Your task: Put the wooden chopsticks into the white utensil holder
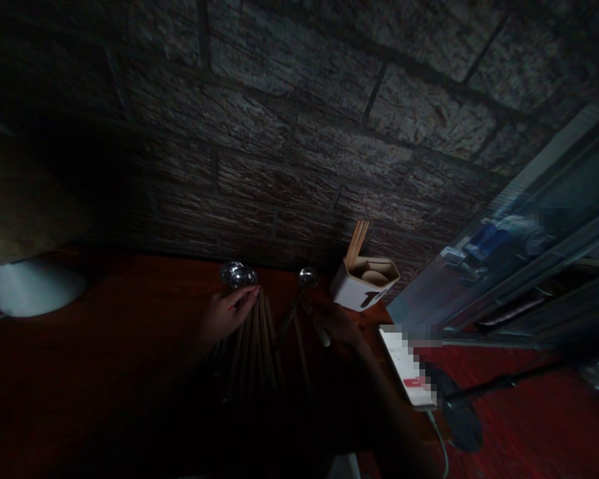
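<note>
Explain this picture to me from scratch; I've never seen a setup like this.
No machine here: these are a person's bare left hand and right hand, seen by one camera worn on their head, looking forward and down.

On the reddish-brown wooden table lie long thin sticks, like chopsticks, and three shiny round metal spoon heads. A white, angular container marked with a dark figure stands near the wall, holding pale brown sticks.

The left hand is at the sticks' far ends, beside two spoon heads; the right is near the third. It is too dark to tell what either grips.
</note>
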The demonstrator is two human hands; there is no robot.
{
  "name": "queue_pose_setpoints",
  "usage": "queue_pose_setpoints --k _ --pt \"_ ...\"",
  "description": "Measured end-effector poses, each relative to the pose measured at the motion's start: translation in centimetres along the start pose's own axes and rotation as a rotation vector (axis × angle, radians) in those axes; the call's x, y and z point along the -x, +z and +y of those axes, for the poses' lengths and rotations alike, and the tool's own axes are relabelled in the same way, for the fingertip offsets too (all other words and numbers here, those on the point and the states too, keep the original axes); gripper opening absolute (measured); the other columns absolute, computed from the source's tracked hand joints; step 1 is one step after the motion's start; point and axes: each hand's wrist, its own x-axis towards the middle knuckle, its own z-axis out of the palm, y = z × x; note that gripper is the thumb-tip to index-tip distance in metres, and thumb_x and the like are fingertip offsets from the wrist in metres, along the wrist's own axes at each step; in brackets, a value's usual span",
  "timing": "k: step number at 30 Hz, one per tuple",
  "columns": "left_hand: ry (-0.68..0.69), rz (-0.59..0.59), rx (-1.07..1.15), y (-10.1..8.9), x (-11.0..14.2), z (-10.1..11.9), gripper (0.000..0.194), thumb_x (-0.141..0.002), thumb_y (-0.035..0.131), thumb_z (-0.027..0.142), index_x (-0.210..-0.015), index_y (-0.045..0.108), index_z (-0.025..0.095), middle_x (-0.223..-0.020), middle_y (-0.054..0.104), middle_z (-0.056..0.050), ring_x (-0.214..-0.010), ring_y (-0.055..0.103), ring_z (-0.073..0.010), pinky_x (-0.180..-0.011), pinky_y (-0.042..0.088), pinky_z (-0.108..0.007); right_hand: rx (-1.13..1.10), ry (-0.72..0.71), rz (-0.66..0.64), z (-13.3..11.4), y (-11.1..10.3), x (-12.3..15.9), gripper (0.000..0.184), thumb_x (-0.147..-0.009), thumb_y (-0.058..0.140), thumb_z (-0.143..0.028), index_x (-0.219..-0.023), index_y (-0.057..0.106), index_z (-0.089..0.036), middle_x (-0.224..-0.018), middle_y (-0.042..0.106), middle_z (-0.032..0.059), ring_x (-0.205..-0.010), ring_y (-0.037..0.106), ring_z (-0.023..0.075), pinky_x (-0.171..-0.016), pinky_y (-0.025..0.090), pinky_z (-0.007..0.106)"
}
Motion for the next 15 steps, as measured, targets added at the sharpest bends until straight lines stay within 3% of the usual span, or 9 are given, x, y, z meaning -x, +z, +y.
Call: queue_pose_setpoints --k 4,9,12,15 --pt "-0.005 0.006 -0.006 -0.1 0.0 0.0 0.027 -0.093 0.053 0.036 -0.106 0.072 0.022 -0.099 0.079 -0.003 -0.083 0.076 -0.0174 -0.073 0.059 -0.022 -0.031 0.077 -0.008 -0.6 -1.5 0.5 0.023 -0.077 0.061 -0.037 -0.081 0.066 -0.014 -0.059 0.056 0.0002 -0.051 0.043 0.0122 -0.046 0.034 0.025" --pt "0.010 0.017 0.012 -0.2 -0.1 -0.1 0.027 -0.093 0.053 0.035 -0.106 0.071 0.021 -0.099 0.079 -0.004 -0.082 0.076 -0.0170 -0.074 0.059 -0.022 -0.126 0.098 0.040 -2.5 -4.2 2.1 0.035 -0.079 0.061 -0.049 -0.081 0.065 -0.014 -0.056 0.051 -0.0034 -0.050 0.045 0.0099 -0.049 0.038 0.023" --pt "0.015 0.024 0.024 -0.1 -0.1 -0.1 0.026 -0.093 0.054 0.034 -0.106 0.072 0.021 -0.097 0.079 -0.004 -0.079 0.076 -0.0162 -0.071 0.058 -0.021 -0.245 0.048 0.304 -3.7 -7.6 3.0 0.037 -0.076 0.068 -0.052 -0.082 0.068 -0.015 -0.058 0.056 -0.0020 -0.050 0.048 0.0090 -0.047 0.038 0.021" --pt "0.023 0.029 0.023 -0.1 -0.1 0.0 0.026 -0.093 0.054 0.035 -0.105 0.072 0.022 -0.097 0.079 -0.003 -0.079 0.076 -0.0165 -0.072 0.058 -0.021 -0.278 -0.026 0.636 -4.0 -11.8 3.1 0.039 -0.074 0.072 -0.051 -0.065 0.063 -0.015 -0.061 0.061 0.0013 -0.054 0.053 0.0098 -0.052 0.043 0.021"
